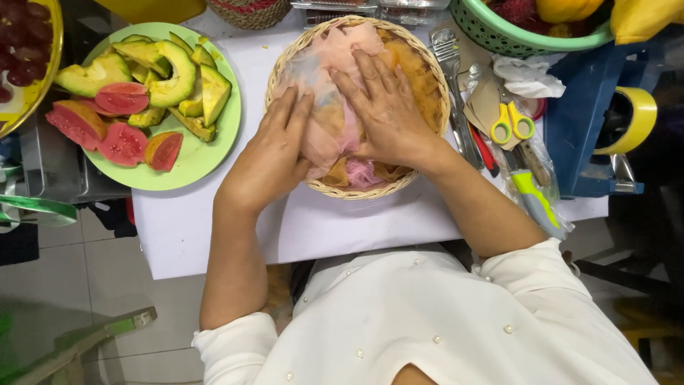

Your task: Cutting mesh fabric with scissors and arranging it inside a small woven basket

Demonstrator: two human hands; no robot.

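A round woven basket [427, 78] sits on the white table in front of me, lined with thin pink and orange tissue paper [335, 50]. My left hand [274, 153] lies flat on the left side of the paper, fingers spread. My right hand [381, 110] presses flat on the middle of the paper, fingers pointing up and left. Neither hand grips anything; both palms rest on the paper inside the basket.
A green plate [203, 160] of cut avocado and pink guava slices is at left. Yellow-handled scissors [511, 125], tongs [450, 64], a green-handled knife [534, 196] and a tape roll [630, 117] lie at right. A green fruit basket [513, 39] is top right; a grape bowl [28, 50] top left.
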